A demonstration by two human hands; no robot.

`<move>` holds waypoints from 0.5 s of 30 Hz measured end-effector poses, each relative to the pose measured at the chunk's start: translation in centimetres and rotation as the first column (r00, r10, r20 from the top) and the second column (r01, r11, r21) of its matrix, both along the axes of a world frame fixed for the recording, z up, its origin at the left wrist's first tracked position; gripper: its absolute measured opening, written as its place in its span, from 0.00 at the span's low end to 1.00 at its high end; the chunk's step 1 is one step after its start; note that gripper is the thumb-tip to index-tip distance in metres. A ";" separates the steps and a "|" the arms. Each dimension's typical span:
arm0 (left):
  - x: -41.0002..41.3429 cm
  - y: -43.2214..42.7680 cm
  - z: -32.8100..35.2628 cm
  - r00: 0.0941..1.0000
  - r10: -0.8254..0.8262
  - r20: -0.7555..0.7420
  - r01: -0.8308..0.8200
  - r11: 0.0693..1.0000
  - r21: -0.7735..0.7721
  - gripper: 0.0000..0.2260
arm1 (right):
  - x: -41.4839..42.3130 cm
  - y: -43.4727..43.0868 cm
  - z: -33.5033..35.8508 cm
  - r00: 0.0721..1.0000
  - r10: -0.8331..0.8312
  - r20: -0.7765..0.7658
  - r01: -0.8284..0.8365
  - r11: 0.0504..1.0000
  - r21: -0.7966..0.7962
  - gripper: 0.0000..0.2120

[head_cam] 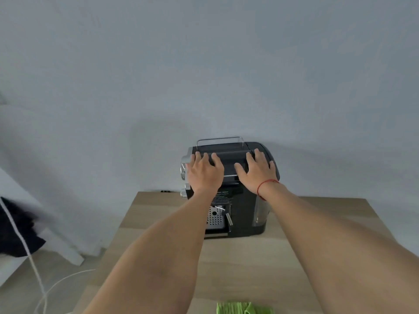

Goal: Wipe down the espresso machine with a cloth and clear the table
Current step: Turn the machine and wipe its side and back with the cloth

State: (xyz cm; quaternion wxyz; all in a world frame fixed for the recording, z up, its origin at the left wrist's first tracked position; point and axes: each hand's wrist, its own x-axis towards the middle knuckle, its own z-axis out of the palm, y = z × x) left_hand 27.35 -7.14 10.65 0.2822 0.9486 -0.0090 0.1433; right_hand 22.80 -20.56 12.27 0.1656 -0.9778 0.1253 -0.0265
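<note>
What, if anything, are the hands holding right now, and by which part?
Nothing is gripped: the left hand and right hand lie flat on top of the espresso machine; the green cloth lies untouched on the table.

Black espresso machine [246,198] standing at the far edge of a light wooden table [249,268], close against a pale grey wall [204,64]. Left hand [205,175] and right hand [257,173] lie flat on the machine's top, fingers straight and spread, palms down; a red string bracelet [266,184] circles the right wrist. A chrome rail [220,139] borders the top at the rear. The perforated metal drip tray [215,219] shows between the forearms. A green cloth [244,308] lies on the table's near edge, well apart from the machine. A white cord [34,268] trails across the floor at left.
</note>
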 end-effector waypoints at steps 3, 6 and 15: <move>0.5 0.6 0.4 0.999 -0.050 -0.017 0.049 0.999 -0.022 0.23 | 1.0 0.4 -0.2 1.000 0.015 -0.024 -0.014 1.000 0.001 0.33; 1.5 1.6 0.6 0.995 -0.096 -0.008 0.096 0.995 -0.040 0.22 | 2.0 1.5 -0.4 1.000 0.016 -0.012 -0.016 1.000 0.007 0.33; 2.8 2.6 0.6 0.982 -0.189 -0.019 0.188 0.982 -0.020 0.22 | 2.7 2.4 -0.5 0.998 -0.045 -0.041 0.044 0.999 -0.018 0.32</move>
